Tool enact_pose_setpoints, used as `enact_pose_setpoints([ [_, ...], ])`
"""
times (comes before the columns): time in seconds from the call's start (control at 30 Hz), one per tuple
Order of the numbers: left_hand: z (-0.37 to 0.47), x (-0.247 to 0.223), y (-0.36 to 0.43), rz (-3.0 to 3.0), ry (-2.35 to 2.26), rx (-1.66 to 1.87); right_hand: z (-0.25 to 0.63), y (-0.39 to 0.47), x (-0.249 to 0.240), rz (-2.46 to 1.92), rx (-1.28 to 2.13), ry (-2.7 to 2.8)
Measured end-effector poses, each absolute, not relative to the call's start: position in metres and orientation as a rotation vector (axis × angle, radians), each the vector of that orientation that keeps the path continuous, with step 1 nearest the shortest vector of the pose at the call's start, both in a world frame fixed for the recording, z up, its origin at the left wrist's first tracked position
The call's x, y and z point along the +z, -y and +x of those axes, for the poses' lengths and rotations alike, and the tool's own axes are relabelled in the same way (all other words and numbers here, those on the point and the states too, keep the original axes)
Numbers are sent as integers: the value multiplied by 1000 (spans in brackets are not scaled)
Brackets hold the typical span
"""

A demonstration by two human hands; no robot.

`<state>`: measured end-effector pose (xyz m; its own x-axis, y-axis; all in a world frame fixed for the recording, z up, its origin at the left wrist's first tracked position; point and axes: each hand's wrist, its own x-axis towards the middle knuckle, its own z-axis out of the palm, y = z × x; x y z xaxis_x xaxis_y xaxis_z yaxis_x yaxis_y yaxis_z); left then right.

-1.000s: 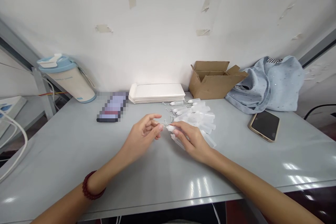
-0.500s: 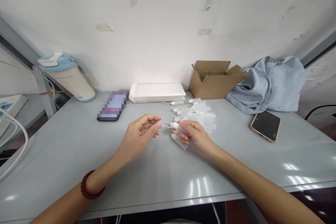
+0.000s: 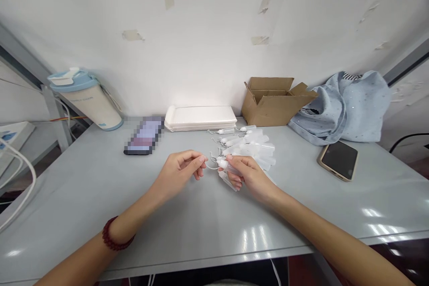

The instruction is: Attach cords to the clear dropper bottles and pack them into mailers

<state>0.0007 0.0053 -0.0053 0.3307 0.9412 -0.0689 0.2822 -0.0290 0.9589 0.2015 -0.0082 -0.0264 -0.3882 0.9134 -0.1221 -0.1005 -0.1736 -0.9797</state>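
My right hand (image 3: pixel 250 173) is closed on a small translucent bottle (image 3: pixel 231 167) with a white tip that points left. A thin pale cord (image 3: pixel 211 168) curves from that tip to my left hand (image 3: pixel 181 170), whose thumb and forefinger pinch its end. Behind and to the right of my right hand lies a pile of similar bottles (image 3: pixel 263 147) with cords. One more bottle (image 3: pixel 227 180) rests on the table just below the held one, partly covered by my fingers.
Along the wall stand a tilted blue-lidded cup (image 3: pixel 90 100), a stack of white envelopes (image 3: pixel 201 118), an open cardboard box (image 3: pixel 275 109) and a light blue bag (image 3: pixel 362 107). Phones lie left (image 3: pixel 144 136) and right (image 3: pixel 339 161) on the grey table (image 3: pixel 187 237).
My left thumb and forefinger have closed on the end of the cord, which now shows as a curve between my hands. The held bottle has shifted slightly.
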Motion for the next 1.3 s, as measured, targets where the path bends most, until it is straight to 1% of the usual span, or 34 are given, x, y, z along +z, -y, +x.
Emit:
enact_pose_setpoints([
  [0.17,1,-5,-2,1587,-1032,707,201,9,-25,-976,1650,1354],
  [1.07,1,-6,-1,1648,-1031,704,202,10,-22,-1038,1632,1412],
  [1.3,2,-6,2,1816,-1068,696,202,10,-19,-1148,1501,1519],
])
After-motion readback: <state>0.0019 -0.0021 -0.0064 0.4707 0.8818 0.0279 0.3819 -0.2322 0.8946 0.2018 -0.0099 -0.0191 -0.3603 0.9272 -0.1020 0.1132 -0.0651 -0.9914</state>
